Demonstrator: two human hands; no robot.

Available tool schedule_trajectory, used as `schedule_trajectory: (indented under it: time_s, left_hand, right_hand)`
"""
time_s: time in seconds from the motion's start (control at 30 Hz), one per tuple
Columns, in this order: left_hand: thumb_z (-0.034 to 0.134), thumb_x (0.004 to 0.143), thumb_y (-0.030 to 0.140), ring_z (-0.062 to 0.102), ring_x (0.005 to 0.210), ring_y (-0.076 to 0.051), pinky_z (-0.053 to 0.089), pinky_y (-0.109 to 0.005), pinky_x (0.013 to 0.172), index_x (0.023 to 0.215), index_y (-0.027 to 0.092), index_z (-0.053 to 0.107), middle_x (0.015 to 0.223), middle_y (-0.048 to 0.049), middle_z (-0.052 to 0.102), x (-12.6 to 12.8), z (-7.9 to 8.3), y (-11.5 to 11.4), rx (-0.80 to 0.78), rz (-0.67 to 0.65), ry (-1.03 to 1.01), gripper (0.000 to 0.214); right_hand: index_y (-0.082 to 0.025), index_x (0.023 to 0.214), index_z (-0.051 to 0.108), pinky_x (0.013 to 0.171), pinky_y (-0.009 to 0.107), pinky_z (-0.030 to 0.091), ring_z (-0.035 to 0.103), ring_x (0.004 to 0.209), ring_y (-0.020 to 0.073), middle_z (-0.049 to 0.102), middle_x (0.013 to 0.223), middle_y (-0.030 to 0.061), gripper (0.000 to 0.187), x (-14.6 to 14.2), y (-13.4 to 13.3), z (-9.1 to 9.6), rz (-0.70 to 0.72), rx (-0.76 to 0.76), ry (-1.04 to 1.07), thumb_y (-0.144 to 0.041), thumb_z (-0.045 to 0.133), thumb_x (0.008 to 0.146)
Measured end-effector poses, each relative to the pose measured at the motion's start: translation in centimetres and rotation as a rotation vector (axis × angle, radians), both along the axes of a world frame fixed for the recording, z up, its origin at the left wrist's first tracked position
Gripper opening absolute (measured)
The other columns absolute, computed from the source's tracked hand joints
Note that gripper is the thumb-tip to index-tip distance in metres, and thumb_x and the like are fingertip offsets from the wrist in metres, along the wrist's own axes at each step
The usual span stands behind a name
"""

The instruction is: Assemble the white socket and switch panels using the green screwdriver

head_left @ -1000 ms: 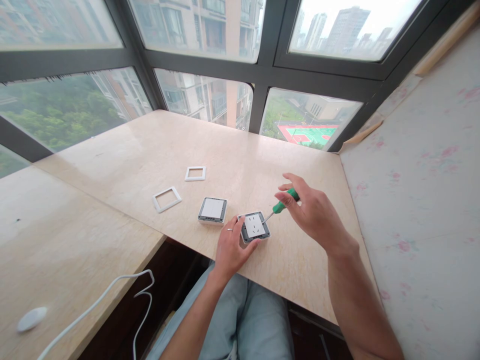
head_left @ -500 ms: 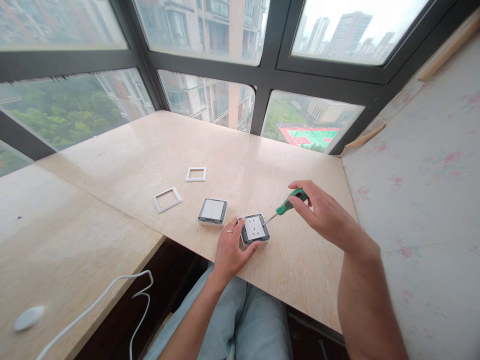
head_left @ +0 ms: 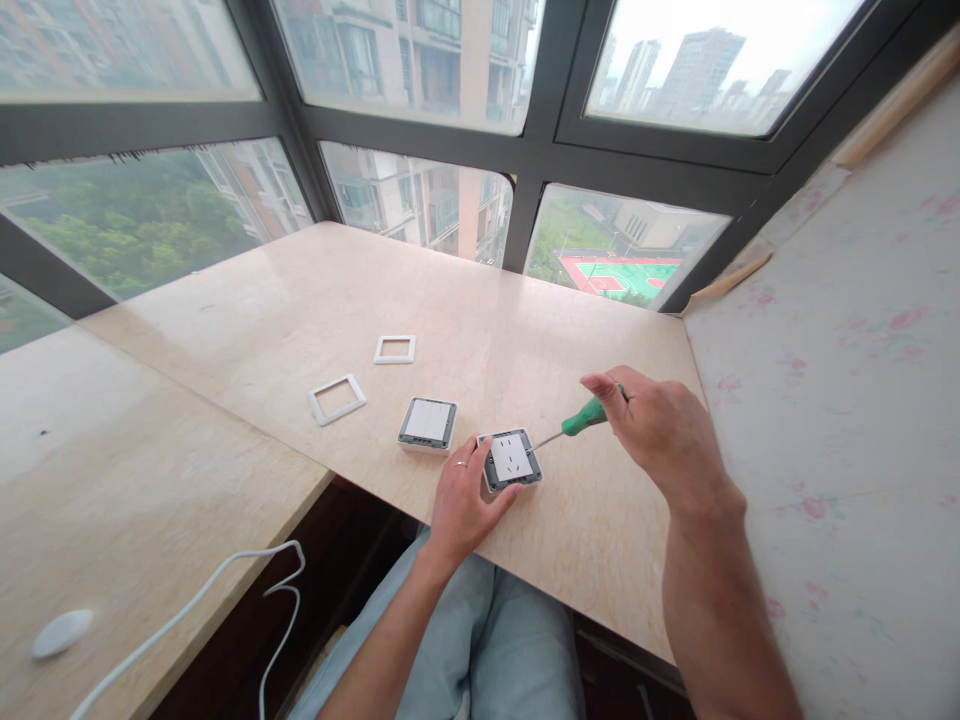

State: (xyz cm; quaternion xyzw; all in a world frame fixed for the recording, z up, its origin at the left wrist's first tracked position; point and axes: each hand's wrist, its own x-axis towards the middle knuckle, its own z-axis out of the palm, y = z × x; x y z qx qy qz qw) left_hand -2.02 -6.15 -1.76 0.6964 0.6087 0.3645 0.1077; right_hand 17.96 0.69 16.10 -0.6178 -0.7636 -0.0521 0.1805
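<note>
A wall socket (head_left: 511, 457) with a white face and grey surround lies face up near the counter's front edge. My left hand (head_left: 466, 497) grips it from the left, fingers at its far side and thumb at its near side. In my right hand (head_left: 651, 430) is a green-handled screwdriver (head_left: 581, 418), held by the handle with the thumb raised along it. Its shaft slants down to the left, and the tip meets the right edge of the socket's face. To the left of the socket lies a wall switch (head_left: 428, 422) with white rockers, touched by neither hand.
Two white cover frames (head_left: 337, 407) lie behind and left of the switch on the stone counter (head_left: 247, 330). At lower left are a white cable (head_left: 187, 605) and a white round object (head_left: 62, 633). Windows border the back; a papered wall (head_left: 840, 430) stands right.
My right hand has rolled over on the screwdriver, its thumb now lifted and the handle lying lower. My left hand and the socket stay in place.
</note>
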Motion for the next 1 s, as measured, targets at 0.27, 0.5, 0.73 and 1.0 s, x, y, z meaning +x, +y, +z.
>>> schedule_trajectory:
  time_s: [0.27,0.5,0.73,1.0]
  left_hand:
    - [0.065,0.086,0.05,0.05,0.129,-0.031,0.043,-0.049,0.106,0.139,0.018,0.043,0.14,-0.0168,0.051,-0.1,-0.1,0.0,-0.009,-0.006,-0.004,0.066]
    - [0.065,0.086,0.05,0.049,0.129,-0.032,0.043,-0.05,0.107,0.139,0.02,0.042,0.14,-0.0166,0.05,-0.1,0.0,0.0,-0.004,-0.011,-0.012,0.066]
    - [0.066,0.085,0.049,0.05,0.129,-0.032,0.043,-0.05,0.106,0.139,0.019,0.043,0.14,-0.0174,0.05,0.0,0.0,0.0,-0.005,-0.005,-0.01,0.066]
    - [0.067,0.084,0.049,0.051,0.129,-0.032,0.045,-0.051,0.104,0.139,0.02,0.043,0.14,-0.0171,0.051,0.0,0.1,0.0,-0.005,0.004,-0.008,0.066]
  right_hand:
    - [-0.02,0.117,0.055,0.078,0.033,0.049,0.065,0.091,0.0208,0.068,0.103,0.0081,0.027,1.4,-0.2,0.0,0.404,-0.06,0.214,-0.035,0.045,0.097]
    - [-0.023,0.125,0.051,0.09,0.034,0.052,0.065,0.103,0.0205,0.063,0.119,0.0084,0.031,0.8,-1.1,0.2,0.626,-0.186,0.336,-0.028,0.05,0.094]
    - [-0.014,0.111,0.062,0.053,0.033,0.042,0.066,0.066,0.028,0.069,0.071,0.0122,0.06,-1.1,-0.8,-0.2,-0.002,-0.011,0.056,-0.062,0.028,0.098]
    - [-0.02,0.111,0.057,0.063,0.032,0.047,0.066,0.073,0.0211,0.07,0.089,0.0076,0.028,0.6,-0.8,0.2,0.202,-0.11,0.181,-0.038,0.04,0.097]
